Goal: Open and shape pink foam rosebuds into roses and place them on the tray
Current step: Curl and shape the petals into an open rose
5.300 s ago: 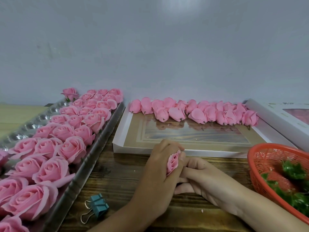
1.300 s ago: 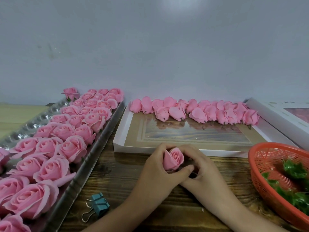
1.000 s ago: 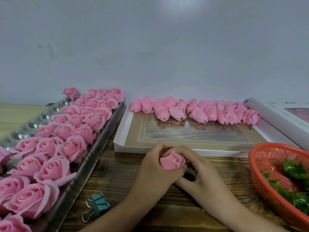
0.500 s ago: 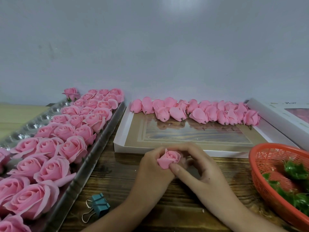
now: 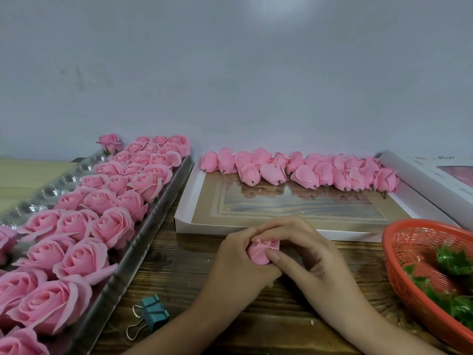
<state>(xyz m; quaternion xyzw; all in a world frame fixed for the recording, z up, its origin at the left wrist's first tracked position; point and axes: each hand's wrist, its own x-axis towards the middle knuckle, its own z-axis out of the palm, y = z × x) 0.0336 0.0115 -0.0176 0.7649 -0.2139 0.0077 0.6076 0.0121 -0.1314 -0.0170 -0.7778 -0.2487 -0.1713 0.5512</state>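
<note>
Both hands are on one rosebud (image 5: 261, 253), held between them just above the worktop (image 5: 184, 272). My left hand (image 5: 240, 262) cups it from the left, fingers curled round its lower half. My right hand (image 5: 307, 254) arches over the top, thumb pinching the near petal. Both are gripping the bud and neither is free.

I read this as the opening step, with petals still bunched and the top edge looking crumpled. To do it well, I'd let the left hand only cradle and turn the bud while the right thumb rolls one outer petal outward at a time. Foam like this should crease or tear if I yank it, so I'd bend each petal from its base, not its rim. The centre should stay tight. The opened roses (image 5: 112, 226) on the tray (image 5: 133, 260), off to the left of my left hand, show the look I want, with a coiled heart and flared outer petals.

Those roses sit packed close, so I'd pick my gap before carrying this one over. Beyond my hands, the closed buds (image 5: 302, 170) wait in a row in a white box lid (image 5: 256, 228). An orange basket (image 5: 399, 278) of green pieces (image 5: 453, 260) sits right of my right hand. A binder clip (image 5: 151, 313) lies beside my left forearm.
</note>
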